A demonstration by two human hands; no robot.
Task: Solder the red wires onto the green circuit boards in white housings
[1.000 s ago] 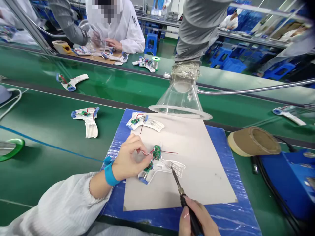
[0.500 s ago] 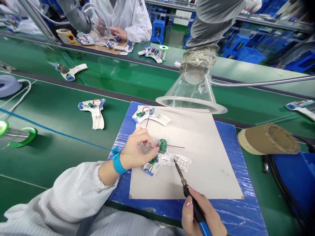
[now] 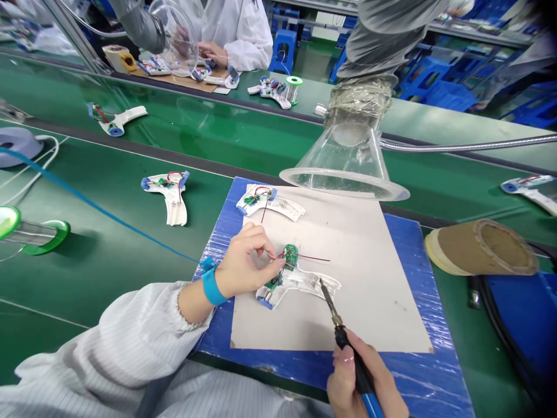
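My left hand (image 3: pixel 248 261), with a blue wrist strap (image 3: pixel 212 287), is closed in a pinch at a thin wire (image 3: pixel 270 255) beside the green circuit board (image 3: pixel 290 255). The thumb tip is at the board's edge. Below the board lies a white plastic gun-shaped half-shell (image 3: pixel 304 280) with blue end parts and more electronics; a dark red wire (image 3: pixel 317 259) sticks out to the right. My right hand (image 3: pixel 361 377) is wrapped round a soldering iron (image 3: pixel 343 337). Its tip points at the shell's handle end; whether it touches cannot be told.
A second wired half-shell (image 3: pixel 270 203) lies on the pale sheet (image 3: pixel 369 313); another (image 3: pixel 169 194) is on the green bench. A clear fume hood (image 3: pixel 346 168) hangs above the sheet. Solder spool (image 3: pixel 32 233) left, cardboard roll (image 3: pixel 478 247) right. A co-worker (image 3: pixel 239 35) sits opposite.
The soldering iron's tip has shifted right along the shell's handle, away from the circuit board. My left hand keeps its pinch by the board. The whole view has shifted slightly.
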